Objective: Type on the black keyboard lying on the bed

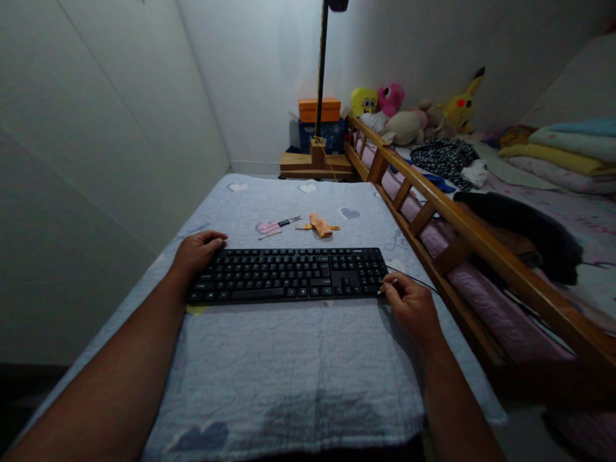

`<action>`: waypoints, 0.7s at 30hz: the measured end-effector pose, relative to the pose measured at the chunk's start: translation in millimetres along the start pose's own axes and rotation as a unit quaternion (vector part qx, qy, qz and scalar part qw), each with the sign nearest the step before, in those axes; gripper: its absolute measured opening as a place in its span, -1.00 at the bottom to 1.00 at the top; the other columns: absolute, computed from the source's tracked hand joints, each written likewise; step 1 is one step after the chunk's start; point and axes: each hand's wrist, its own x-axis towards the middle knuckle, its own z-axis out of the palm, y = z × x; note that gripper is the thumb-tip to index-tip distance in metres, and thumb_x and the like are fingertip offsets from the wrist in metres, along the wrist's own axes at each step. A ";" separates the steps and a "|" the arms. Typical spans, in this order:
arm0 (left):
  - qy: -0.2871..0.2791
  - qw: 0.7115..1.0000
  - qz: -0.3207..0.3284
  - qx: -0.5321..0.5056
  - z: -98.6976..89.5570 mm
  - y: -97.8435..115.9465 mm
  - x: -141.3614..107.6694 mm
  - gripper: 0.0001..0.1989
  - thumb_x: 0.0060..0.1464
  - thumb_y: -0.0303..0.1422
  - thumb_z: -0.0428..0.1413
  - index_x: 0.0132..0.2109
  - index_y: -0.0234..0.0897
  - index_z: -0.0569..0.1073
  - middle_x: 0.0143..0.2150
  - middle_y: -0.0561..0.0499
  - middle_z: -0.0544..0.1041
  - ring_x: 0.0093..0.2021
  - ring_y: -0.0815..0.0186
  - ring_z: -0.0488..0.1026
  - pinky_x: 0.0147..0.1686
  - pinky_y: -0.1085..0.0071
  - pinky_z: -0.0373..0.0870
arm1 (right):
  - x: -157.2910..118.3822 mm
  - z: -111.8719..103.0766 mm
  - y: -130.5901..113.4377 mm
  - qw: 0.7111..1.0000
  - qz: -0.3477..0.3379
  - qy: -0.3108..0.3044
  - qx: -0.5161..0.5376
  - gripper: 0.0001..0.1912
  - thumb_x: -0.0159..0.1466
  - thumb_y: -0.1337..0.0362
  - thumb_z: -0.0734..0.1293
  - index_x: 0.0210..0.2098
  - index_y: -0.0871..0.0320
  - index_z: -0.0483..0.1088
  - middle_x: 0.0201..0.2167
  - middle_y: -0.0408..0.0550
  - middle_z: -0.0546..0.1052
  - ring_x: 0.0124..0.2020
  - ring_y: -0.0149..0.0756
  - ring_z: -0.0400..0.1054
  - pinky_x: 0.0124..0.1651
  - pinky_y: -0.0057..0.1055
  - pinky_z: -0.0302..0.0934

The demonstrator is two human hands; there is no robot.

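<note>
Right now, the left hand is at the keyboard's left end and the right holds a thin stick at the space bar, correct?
No: in the head view, the right hand holds the thin stick at the number pad; the rest stands.

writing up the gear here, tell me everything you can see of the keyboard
The keyboard is black, apparently plastic, with a number pad at its right end and a thin dark cable leaving that side. It lies flat, keys up, across the pale blue cloth. The left hand rests at its left end; the right hand is at its lower right corner.
</note>
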 end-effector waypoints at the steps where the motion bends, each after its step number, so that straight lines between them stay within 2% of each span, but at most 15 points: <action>1: 0.001 1.000 0.001 0.000 0.1 -0.5 0.0 -0.58 -0.09 -0.14 0.14 -0.15 -0.29 0.64 -0.20 -0.04 0.68 -0.17 0.06 0.51 0.04 0.15 0.42 | 0.2 -0.2 0.0 1.000 -0.001 0.003 -0.001 -0.82 0.26 0.18 0.28 -0.40 0.10 0.45 -0.54 -0.17 0.49 -0.54 -0.32 0.30 -0.39 -0.40 0.14; 11: 0.005 1.000 0.001 -0.015 0.4 0.7 0.0 -0.63 -0.11 -0.16 0.14 -0.20 -0.26 0.64 -0.20 -0.03 0.68 -0.13 0.05 0.53 0.08 0.17 0.42 | -0.2 1.4 -1.4 1.000 -0.013 0.001 -0.001 -0.82 0.28 0.19 0.28 -0.41 0.08 0.45 -0.54 -0.16 0.50 -0.53 -0.31 0.31 -0.39 -0.40 0.16; 21: 0.001 1.000 0.001 -0.008 0.4 -0.2 0.1 -0.57 -0.11 -0.12 0.11 -0.16 -0.28 0.63 -0.15 -0.07 0.68 -0.10 0.08 0.54 0.06 0.22 0.41 | -1.5 4.1 -1.7 0.999 0.001 -0.027 0.028 -0.83 0.28 0.19 0.29 -0.37 0.09 0.48 -0.47 -0.11 0.59 -0.46 -0.26 0.42 -0.36 -0.40 0.21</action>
